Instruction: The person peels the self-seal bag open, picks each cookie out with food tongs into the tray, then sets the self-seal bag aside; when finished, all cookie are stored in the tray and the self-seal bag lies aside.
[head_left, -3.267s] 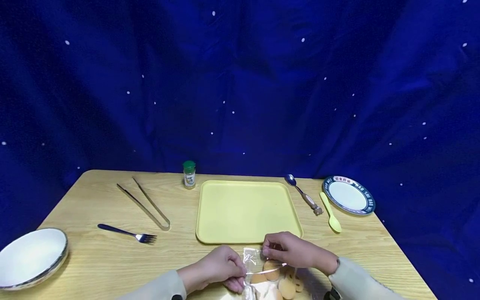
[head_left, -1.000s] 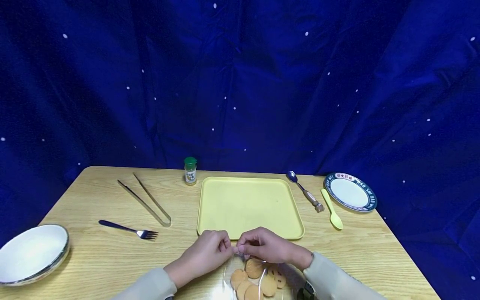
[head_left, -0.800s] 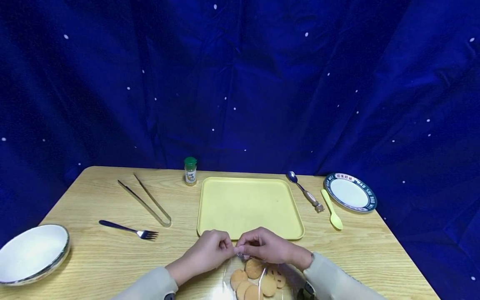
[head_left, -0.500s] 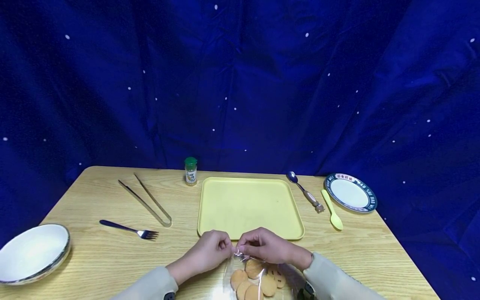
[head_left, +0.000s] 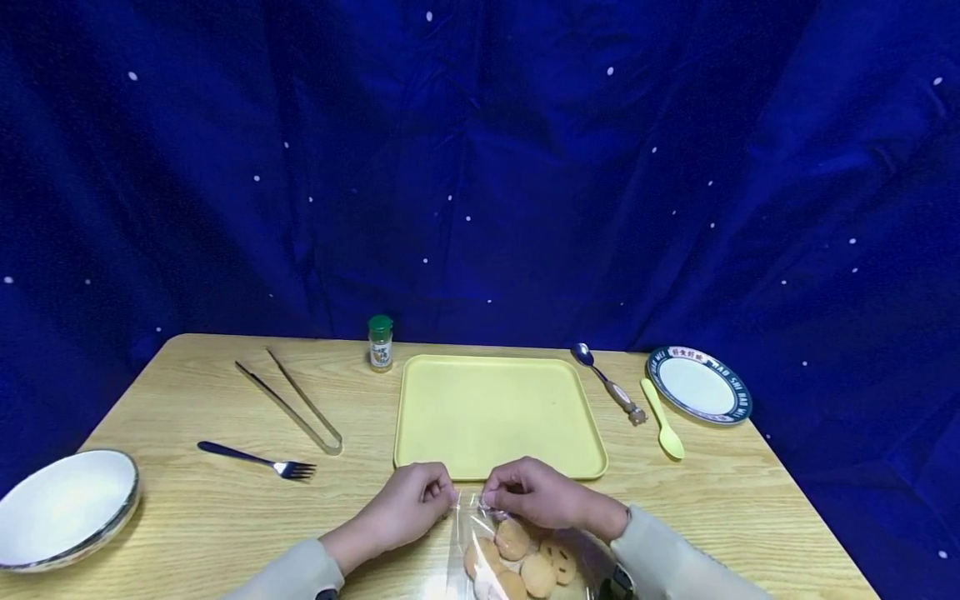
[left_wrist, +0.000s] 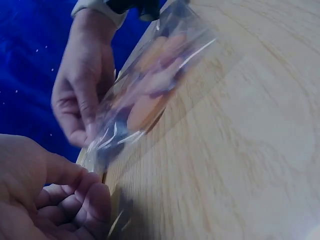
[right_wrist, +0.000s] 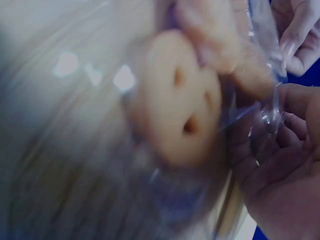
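Observation:
A clear plastic bag of round biscuits hangs between both hands at the near side of the table. My left hand pinches the left end of its top edge between thumb and fingers. The right hand pinches the same edge a little to the right, with a strip of film stretched between the two. In the right wrist view, one biscuit with face-like holes shows large through the film. From the left wrist, the bag is seen sloping away from the fingertips.
Just beyond the hands lies a yellow tray. Tongs and a fork are on the left, near a white bowl. A seasoning jar stands behind. To the right are a metal spoon, a yellow spoon and a plate.
Over the last second the hands have drawn slightly apart, spreading the bag's gathered top edge, and the biscuits have shifted inside. Earlier, the hands were farther apart and the bag lay farther right.

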